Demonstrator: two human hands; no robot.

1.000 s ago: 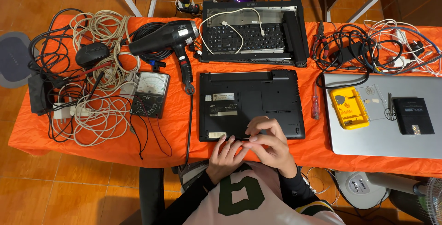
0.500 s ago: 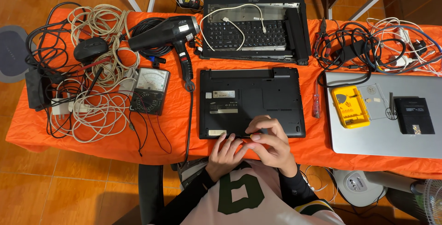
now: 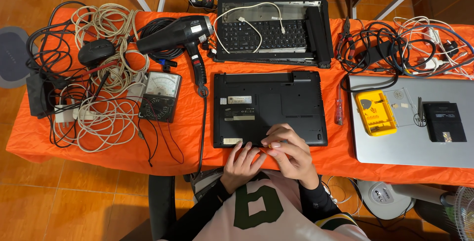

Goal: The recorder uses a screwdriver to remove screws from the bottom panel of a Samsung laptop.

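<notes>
A black laptop (image 3: 269, 104) lies upside down on the orange tablecloth (image 3: 187, 137), straight in front of me. Both hands are at its near edge. My left hand (image 3: 241, 164) rests there with fingers spread, fingertips touching the edge by a white label. My right hand (image 3: 290, 153) sits just right of it, partly over the laptop's base. Its fingers are curled and pinched together toward the left hand. Whether they hold something small is hidden.
An opened laptop chassis with keyboard (image 3: 271, 29) lies behind. A black hair dryer (image 3: 180, 34), an analogue multimeter (image 3: 160, 96), a mouse (image 3: 97, 51) and cable tangles (image 3: 98, 108) lie left. To the right are a red screwdriver (image 3: 339, 110), a silver laptop (image 3: 410, 142) and a yellow bit case (image 3: 375, 112).
The hands have stayed at the laptop's near edge with only slight finger movement. The view has shifted a little.
</notes>
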